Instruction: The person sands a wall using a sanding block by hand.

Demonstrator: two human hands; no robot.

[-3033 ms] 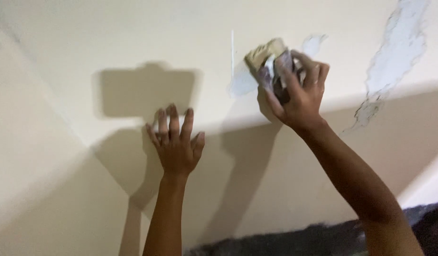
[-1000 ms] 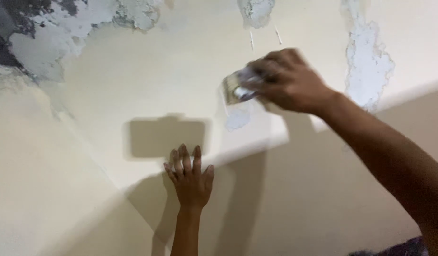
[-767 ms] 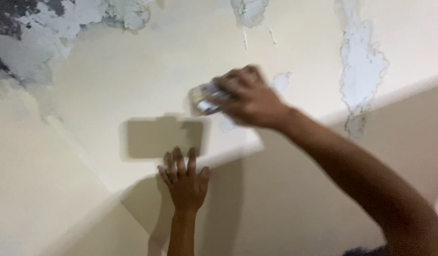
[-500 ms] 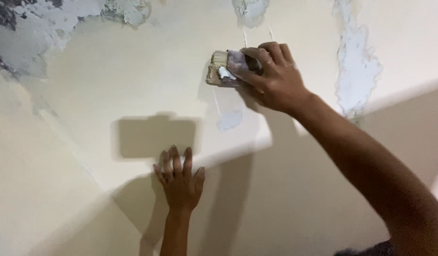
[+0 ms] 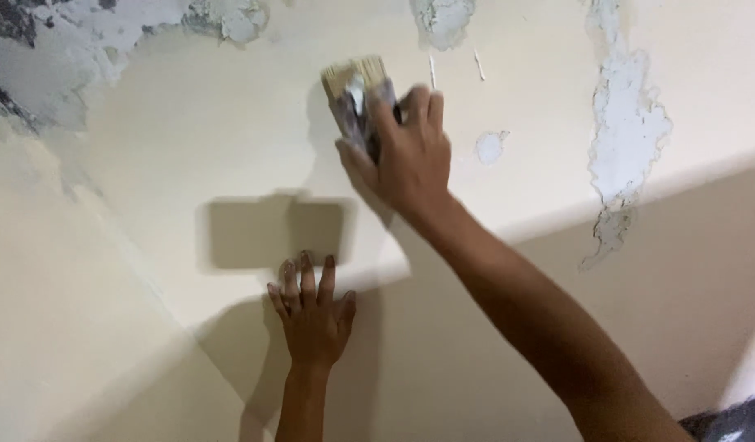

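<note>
Since half a second ago, brush (image 5: 359, 102) is being carried up and left across the cream wall (image 5: 189, 139), gripped in the right hand (image 5: 406, 155), bristles probably touching. Left hand (image 5: 312, 315) is being pressed flat, fingers spread, likely as bracing.

Cream, grey and pale bristle

My brush (image 5: 357, 98) has pale tan bristles and a grey, paint-smeared body. The wall (image 5: 189, 139) before me is cream, darker beige where shadow falls. Peeled patches (image 5: 627, 139) show whitish grey, and the largest patch (image 5: 42, 57) at upper left turns mottled grey with dark charcoal spots.
</note>
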